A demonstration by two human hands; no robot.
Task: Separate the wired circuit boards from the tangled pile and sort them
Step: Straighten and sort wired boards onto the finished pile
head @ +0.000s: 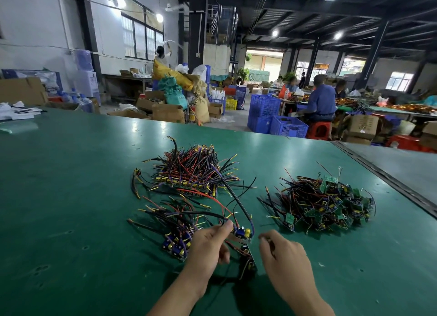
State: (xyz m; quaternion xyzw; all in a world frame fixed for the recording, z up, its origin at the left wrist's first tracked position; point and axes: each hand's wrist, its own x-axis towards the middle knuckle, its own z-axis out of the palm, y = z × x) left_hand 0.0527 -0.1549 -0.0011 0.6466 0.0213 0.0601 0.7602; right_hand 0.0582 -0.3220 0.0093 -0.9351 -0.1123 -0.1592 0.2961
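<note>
The left hand [208,247] pinches a wired circuit board [241,232] between thumb and forefinger, and its wires arch away beyond the fingers. The right hand [286,256] is just beside it, with fingers curled and tips close together; I cannot tell if they hold a wire. Beyond the right fingers lies the tangled pile [326,204]. Beyond the left fingers lies an ordered bundle [189,176] on the green desk [71,197].

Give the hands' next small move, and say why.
Probably lift the board in the left hand clear and lay it with the near group: its long black and purple wires lie across the far bundle.
</note>
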